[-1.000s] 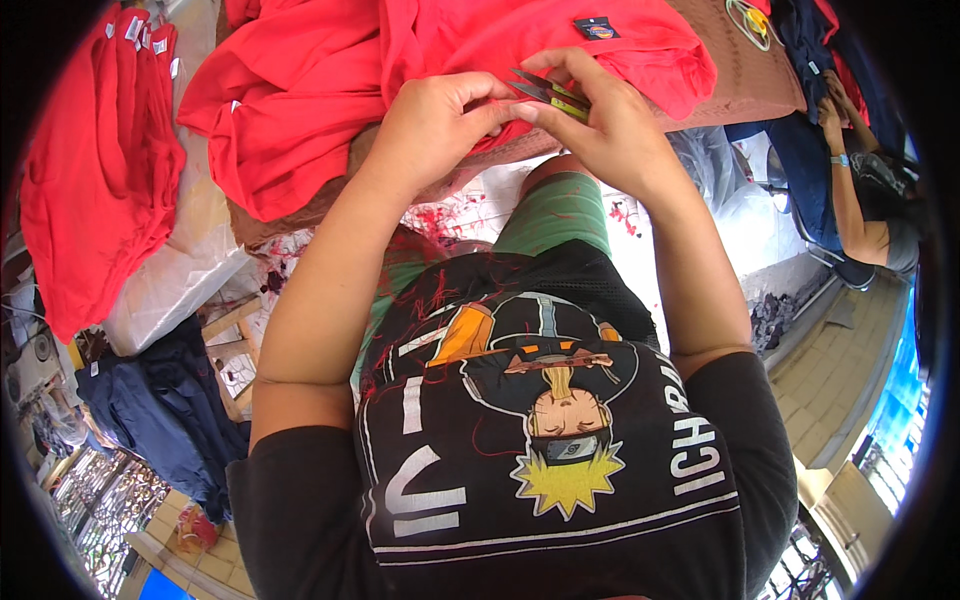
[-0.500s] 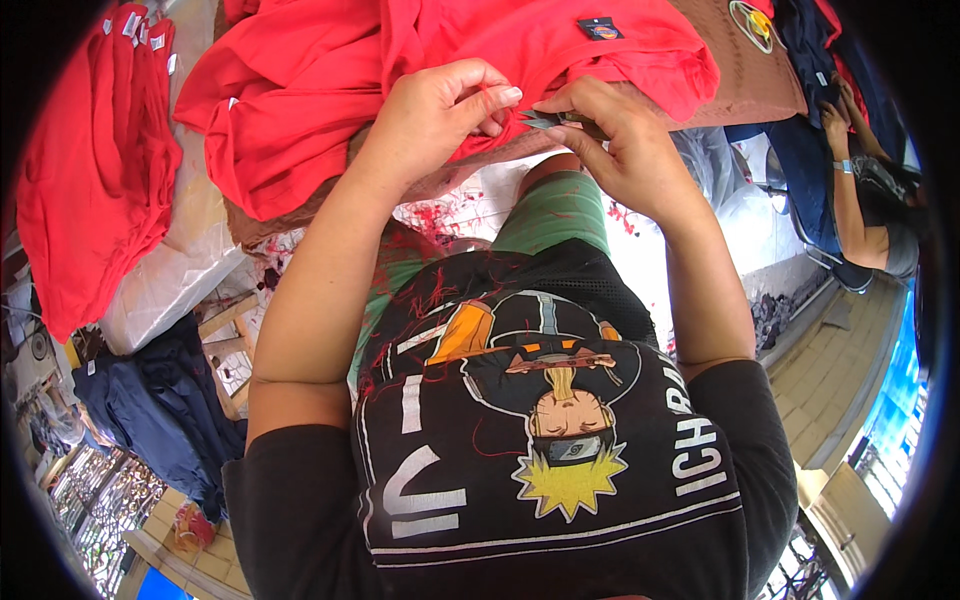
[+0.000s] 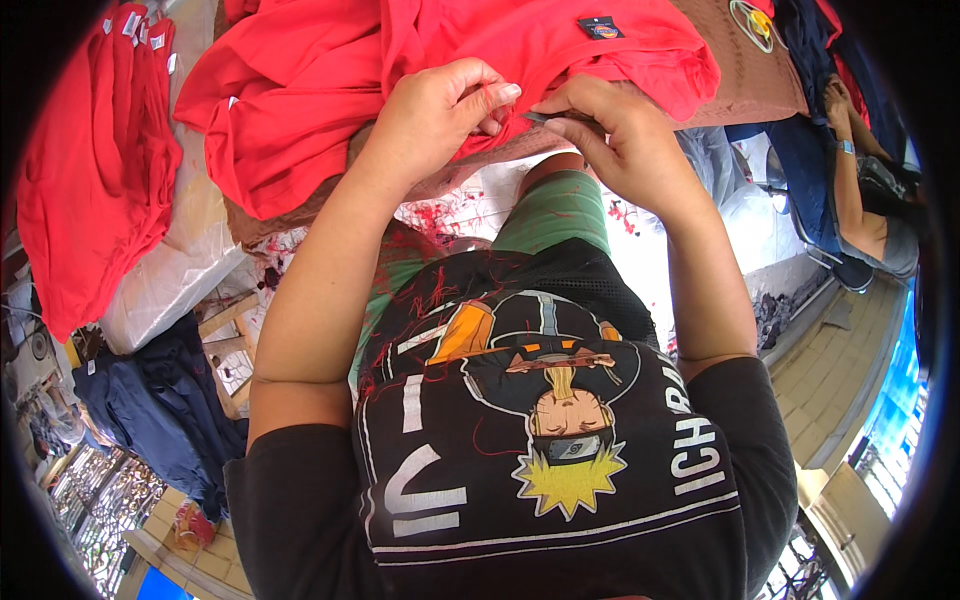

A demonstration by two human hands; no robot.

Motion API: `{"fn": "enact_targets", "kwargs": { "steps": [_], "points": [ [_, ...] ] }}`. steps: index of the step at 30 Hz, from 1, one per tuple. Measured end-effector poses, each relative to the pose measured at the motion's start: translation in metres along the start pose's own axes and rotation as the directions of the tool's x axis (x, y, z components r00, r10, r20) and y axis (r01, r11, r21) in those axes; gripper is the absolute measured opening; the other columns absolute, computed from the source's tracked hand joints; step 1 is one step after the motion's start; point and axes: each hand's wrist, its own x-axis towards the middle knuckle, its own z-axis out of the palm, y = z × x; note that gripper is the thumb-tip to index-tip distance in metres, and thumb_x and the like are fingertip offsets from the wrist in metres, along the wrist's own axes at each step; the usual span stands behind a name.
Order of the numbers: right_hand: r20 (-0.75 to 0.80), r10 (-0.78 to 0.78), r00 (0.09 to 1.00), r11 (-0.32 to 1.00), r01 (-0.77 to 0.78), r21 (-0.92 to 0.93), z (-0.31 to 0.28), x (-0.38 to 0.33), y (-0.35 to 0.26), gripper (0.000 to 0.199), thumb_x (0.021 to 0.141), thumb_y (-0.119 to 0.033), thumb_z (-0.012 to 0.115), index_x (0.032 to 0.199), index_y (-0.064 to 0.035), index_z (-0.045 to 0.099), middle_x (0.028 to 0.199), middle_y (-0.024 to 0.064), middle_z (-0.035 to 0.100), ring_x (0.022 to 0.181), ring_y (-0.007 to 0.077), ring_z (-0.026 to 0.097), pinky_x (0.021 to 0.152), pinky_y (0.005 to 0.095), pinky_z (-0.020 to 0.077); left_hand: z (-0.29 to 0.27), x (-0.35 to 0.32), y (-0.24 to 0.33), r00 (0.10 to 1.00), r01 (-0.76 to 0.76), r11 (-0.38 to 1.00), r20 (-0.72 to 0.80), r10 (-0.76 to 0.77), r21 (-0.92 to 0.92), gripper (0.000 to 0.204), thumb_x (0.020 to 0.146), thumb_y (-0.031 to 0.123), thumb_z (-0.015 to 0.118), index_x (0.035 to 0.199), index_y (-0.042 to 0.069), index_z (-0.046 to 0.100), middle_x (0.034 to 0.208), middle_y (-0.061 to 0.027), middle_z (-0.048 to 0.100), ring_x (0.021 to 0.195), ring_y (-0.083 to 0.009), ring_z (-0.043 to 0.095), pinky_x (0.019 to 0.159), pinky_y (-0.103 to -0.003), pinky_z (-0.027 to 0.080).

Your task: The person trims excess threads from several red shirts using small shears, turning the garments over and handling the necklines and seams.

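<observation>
Cluttered garment table; left hand (image 3: 435,110) pinching red shirt (image 3: 330,90), right hand (image 3: 625,135) gripping small tool (image 3: 548,118)

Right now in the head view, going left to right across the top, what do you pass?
Stack of red shirts → loose red garment → left hand → right hand holding a small dark tool → brown cloth → another person's arm.

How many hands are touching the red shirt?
2. The left hand pinches the red shirt at its hem, and the right hand holds a small tool against it. Another person's arm sits far right, away from it.
</observation>
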Motion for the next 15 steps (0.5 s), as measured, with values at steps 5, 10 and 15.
{"fn": "enact_targets", "kwargs": {
  "steps": [5, 10, 15],
  "points": [
    [0.003, -0.032, 0.999, 0.999, 0.032, 0.019, 0.0, 0.004, 0.001, 0.018, 0.085, -0.005, 0.063, 0.103, -0.0011, 0.064, 0.086, 0.013, 0.063, 0.078, 0.0285, 0.063, 0.07, 0.0344, 0.0483, 0.0, -0.001, 0.0, 1.0, 0.007, 1.0, 0.004, -0.007, 0.018, 0.023, 0.094, 0.023, 0.061, 0.094, 0.001, 0.064, 0.08, -0.001, 0.062, 0.073, -0.0075, 0.059, 0.07, -0.023, 0.05],
    [0.039, -0.025, 0.999, 0.999, 0.024, 0.046, 0.002, 0.009, -0.001, 0.016, 0.085, -0.009, 0.063, 0.1, -0.0025, 0.063, 0.085, 0.0133, 0.063, 0.078, 0.0312, 0.062, 0.069, 0.0364, 0.0481, 0.003, 0.0, -0.005, 0.998, -0.043, 0.998, -0.046, 0.046, 0.053, 0.022, 0.091, 0.023, 0.063, 0.095, 0.002, 0.067, 0.073, -0.0074, 0.068, 0.066, -0.0114, 0.064, 0.063, -0.027, 0.051],
    [0.051, -0.026, 0.998, 0.998, 0.023, 0.062, 0.003, 0.011, -0.002, 0.014, 0.085, -0.014, 0.064, 0.095, -0.0053, 0.062, 0.084, 0.0135, 0.063, 0.078, 0.0333, 0.062, 0.067, 0.0393, 0.0482, 0.006, -0.001, -0.002, 0.997, -0.061, 0.993, -0.042, 0.065, 0.099, 0.021, 0.091, 0.023, 0.063, 0.095, 0.002, 0.067, 0.073, -0.0096, 0.068, 0.065, -0.0138, 0.066, 0.061, -0.028, 0.051]
  ]
}}
